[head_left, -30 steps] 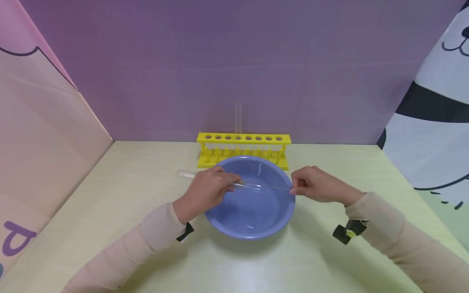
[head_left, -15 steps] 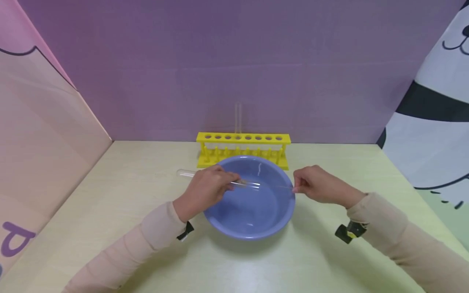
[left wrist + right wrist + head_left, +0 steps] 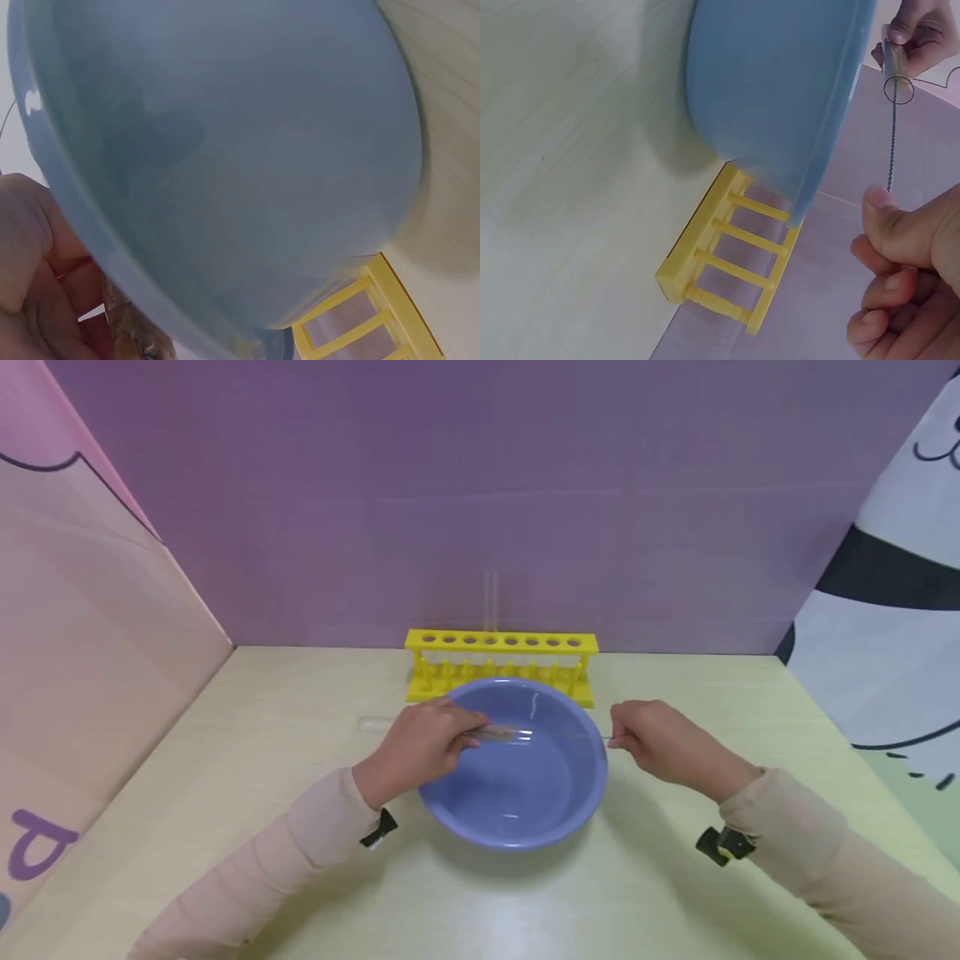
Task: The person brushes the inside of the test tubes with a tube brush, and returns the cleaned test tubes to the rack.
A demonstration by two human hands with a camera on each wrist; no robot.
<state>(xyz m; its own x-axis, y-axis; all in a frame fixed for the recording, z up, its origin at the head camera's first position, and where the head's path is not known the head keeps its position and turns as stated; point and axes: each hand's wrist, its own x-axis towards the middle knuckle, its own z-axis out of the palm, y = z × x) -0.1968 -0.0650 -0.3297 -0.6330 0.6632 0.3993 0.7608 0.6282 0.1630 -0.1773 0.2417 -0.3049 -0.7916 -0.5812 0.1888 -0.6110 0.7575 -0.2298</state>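
Over the left rim of the blue basin [image 3: 513,797], the left hand [image 3: 422,739] grips a clear test tube [image 3: 894,66], its mouth above the basin. The right hand [image 3: 667,742], just beside the basin's right rim, pinches a twisted wire [image 3: 892,142] entering that mouth.

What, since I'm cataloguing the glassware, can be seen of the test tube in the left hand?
The test tube is clear, apparently glass, with a rounded closed end and round open mouth. Gripped midway by the left hand, it lies sideways, mouth over the blue basin and towards the right hand. Brownish bristles show inside; a twisted wire leaves the mouth.
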